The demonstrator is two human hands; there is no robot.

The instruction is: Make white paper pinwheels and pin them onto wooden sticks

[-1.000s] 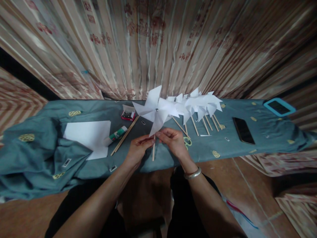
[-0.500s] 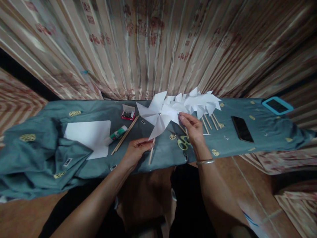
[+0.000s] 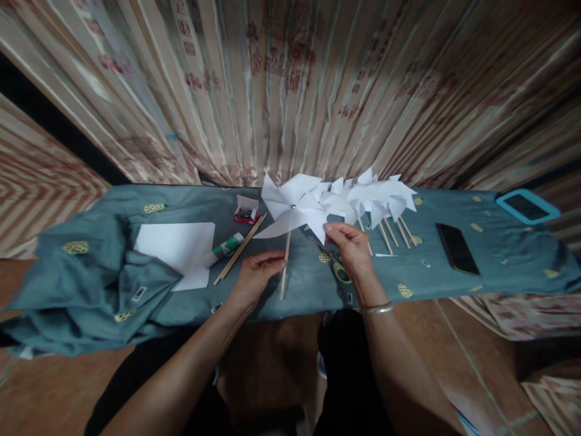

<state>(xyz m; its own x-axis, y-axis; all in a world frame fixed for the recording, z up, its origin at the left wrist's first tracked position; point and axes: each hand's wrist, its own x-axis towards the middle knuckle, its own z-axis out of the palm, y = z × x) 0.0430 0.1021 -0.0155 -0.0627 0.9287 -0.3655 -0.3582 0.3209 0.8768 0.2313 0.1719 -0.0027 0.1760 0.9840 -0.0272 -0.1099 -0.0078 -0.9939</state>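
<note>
Left hand (image 3: 255,275) pinched the pinwheel (image 3: 295,209) by its stick, fingers closed around it. Right hand (image 3: 348,243) fingers gripped a lower blade tip. Finished pinwheels (image 3: 379,197) lay just beyond.

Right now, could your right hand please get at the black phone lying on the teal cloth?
Probably yes: the right hand only touches a blade of the white paper pinwheel, and bare cloth lies between it and the black phone.

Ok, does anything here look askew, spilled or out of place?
Only the teal cloth: its left end is bunched into folds and overlaps a corner of the white paper. The left hand holds the pinwheel by its stick; the right hand touches a blade.
</note>
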